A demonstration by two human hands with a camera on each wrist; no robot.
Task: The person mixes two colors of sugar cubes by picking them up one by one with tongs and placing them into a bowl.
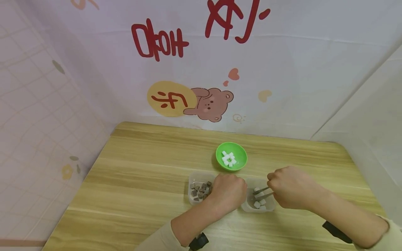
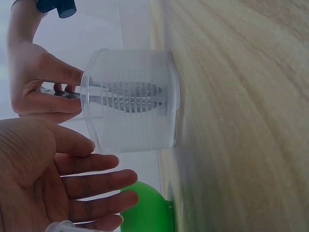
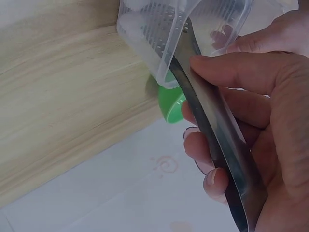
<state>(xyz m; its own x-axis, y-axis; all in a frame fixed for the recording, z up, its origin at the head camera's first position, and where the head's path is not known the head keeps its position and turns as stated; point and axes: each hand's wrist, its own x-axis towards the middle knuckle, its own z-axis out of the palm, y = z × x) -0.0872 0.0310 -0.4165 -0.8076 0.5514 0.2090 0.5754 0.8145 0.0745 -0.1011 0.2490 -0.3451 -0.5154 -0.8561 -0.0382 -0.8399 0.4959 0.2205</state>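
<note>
My right hand [image 1: 292, 188] grips metal tongs [image 3: 215, 116], fingers and thumb wrapped round their two arms. The perforated ends of the tongs reach down into a clear plastic box [image 2: 130, 137], among several white cubes [image 1: 257, 204] lying there. My left hand [image 1: 227, 191] hovers between this box and a second clear box [image 1: 192, 178] holding several grey-brown cubes [image 1: 202, 191]. In the left wrist view its fingers are extended and apart, thumb tip right at the rim of the box with the tongs. Beyond both boxes stands a green bowl [image 1: 240, 163] with several white cubes [image 1: 226, 158] in it.
Everything stands on a wood-grain table [image 1: 141, 167]. A white printed cloth [image 1: 282, 69] with a bear and red characters hangs behind the table's back edge. More pale cloth hangs at the left and right sides.
</note>
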